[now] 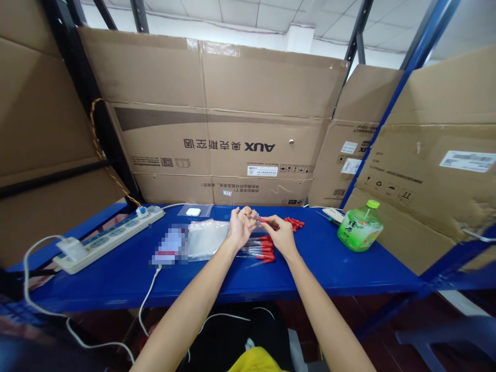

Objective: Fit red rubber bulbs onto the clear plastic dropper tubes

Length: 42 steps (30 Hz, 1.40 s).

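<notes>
Just above the blue table, my right hand (282,235) pinches a red rubber bulb (262,219) that looks like part of a dropper. My left hand (242,227) is beside it, palm turned up and fingers curled around the dropper's clear end, which is mostly hidden. Below the hands lie several glass droppers (267,250) in a row, red bulbs to the right and clear thin tubes to the left. A small pile of loose red bulbs (295,223) rests beyond my right hand. Clear plastic bags (207,240) lie flat to the left of my left hand.
A blurred phone (170,247) with a white cable and a long power strip (112,238) occupy the left side. A white case (193,212) sits at the back. On the right stands a green drink bottle (360,227) beside a white tool (332,215). Cardboard panels (232,88) wall the table (329,274).
</notes>
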Tool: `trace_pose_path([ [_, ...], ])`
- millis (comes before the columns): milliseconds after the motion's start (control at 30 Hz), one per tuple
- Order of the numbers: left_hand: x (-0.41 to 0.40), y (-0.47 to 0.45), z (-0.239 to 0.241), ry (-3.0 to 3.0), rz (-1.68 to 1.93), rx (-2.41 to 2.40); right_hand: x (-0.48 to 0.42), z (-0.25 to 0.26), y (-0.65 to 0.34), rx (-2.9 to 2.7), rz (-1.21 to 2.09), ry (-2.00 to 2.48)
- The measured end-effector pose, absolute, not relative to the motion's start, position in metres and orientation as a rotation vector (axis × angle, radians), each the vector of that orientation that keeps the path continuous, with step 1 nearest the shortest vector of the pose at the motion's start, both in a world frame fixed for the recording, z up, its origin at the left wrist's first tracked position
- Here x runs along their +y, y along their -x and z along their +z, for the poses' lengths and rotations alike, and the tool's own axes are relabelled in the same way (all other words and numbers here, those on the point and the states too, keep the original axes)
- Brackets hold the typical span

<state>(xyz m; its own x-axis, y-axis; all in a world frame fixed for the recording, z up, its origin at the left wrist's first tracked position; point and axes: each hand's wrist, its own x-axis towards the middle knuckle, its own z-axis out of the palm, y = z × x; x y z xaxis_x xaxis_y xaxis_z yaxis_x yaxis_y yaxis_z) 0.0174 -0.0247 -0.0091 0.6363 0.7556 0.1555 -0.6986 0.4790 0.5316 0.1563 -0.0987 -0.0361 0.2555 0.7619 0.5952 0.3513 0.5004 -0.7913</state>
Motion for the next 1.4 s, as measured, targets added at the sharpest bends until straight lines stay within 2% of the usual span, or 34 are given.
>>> trace_pose_path([
  [400, -0.022, -0.015, -0.011, -0.502, 0.928, 0.089, -0.096, -0.037, -0.159, -1.27, 0.59, 1.039],
  [700, -0.023, -0.016, -0.013, -0.652, 0.882, 0.132, -0.096, -0.037, -0.164, -1.265, 0.581, 1.065],
  [800, -0.016, -0.014, -0.014, -0.785, 0.965, 0.28, -0.094, -0.039, -0.173, -1.258, 0.531, 1.13],
  [900, -0.005, -0.005, -0.016, -0.994, 1.221, 0.574, -0.093, -0.042, -0.182, -1.282, 0.431, 1.24],
  [1000, 0.003, 0.006, -0.018, -1.404, 1.346, 0.806, -0.093, -0.046, -0.189, -1.368, 0.337, 1.348],
  [1200, 0.002, 0.009, -0.028, -2.411, 0.761, 0.931, -0.095, -0.05, -0.19, -1.604, 0.21, 1.635],
  [1400, 0.003, 0.004, -0.035, -2.684, 0.535, 0.88, -0.102, -0.042, -0.191, -1.426, 0.027, 1.934],
])
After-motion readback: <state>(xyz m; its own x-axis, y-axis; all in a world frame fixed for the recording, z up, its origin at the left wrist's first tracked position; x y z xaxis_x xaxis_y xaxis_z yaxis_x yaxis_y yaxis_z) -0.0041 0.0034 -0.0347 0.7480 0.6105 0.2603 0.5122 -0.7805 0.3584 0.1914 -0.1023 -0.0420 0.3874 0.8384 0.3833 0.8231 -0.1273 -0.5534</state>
